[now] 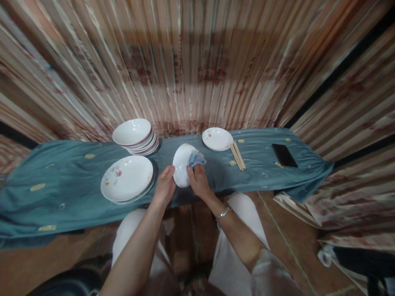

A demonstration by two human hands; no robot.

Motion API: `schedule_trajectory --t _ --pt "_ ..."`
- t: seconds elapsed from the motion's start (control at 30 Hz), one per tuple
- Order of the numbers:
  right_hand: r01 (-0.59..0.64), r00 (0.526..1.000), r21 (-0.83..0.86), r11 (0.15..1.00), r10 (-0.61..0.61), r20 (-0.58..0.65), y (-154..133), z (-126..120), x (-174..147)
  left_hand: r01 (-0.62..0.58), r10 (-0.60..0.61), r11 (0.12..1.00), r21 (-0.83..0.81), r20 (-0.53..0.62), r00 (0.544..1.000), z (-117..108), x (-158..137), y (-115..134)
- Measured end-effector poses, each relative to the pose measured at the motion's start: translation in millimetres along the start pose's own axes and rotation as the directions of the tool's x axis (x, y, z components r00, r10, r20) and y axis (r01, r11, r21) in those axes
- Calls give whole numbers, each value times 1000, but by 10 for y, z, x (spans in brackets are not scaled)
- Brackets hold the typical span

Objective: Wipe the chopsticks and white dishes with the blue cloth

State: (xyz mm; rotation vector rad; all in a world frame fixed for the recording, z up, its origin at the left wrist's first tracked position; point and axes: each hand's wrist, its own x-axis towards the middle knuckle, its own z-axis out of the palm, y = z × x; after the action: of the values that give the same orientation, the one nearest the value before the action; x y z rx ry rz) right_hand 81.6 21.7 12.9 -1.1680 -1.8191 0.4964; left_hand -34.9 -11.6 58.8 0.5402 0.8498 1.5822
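My left hand (164, 186) grips the near rim of a white bowl (182, 163) held tilted on edge above the table's front. A pale blue cloth (196, 158) is pressed against the bowl's right side by my right hand (199, 180), which wears a bracelet. Left of the bowl lies a stack of large flowered plates (127, 178). Behind it stands a stack of white bowls (135, 135).
A teal cloth (61, 181) covers the low table. A small flowered plate (217, 139) sits at the back with wooden chopsticks (238, 156) beside it. A black phone (284, 155) lies further right. Striped curtains hang behind. My knees are below the table edge.
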Motion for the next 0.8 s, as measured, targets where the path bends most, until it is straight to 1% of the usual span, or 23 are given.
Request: schedule_trajectory --t 0.23,0.43,0.5,0.6,0.7,0.8 --pt "-30 999 -33 999 31 18 76 34 -172 -6 6 1000 -5 6 1000 -13 0 8" --pt "-31 996 -82 996 38 86 18 40 -395 0 0 1000 -16 -11 1000 -24 6 17" --pt "-1 994 -88 996 11 111 -17 41 -464 8 -9 1000 -16 -32 999 -19 9 20" --pt "84 989 -60 995 -76 123 -71 36 -536 6 -7 1000 -15 -54 999 -7 11 26" --pt "176 979 -27 984 -172 108 -111 23 -564 -7 7 1000 12 -41 999 -5 16 29" --pt "218 972 -9 976 -216 91 -134 8 -570 -14 15 999 34 -31 999 -14 27 23"
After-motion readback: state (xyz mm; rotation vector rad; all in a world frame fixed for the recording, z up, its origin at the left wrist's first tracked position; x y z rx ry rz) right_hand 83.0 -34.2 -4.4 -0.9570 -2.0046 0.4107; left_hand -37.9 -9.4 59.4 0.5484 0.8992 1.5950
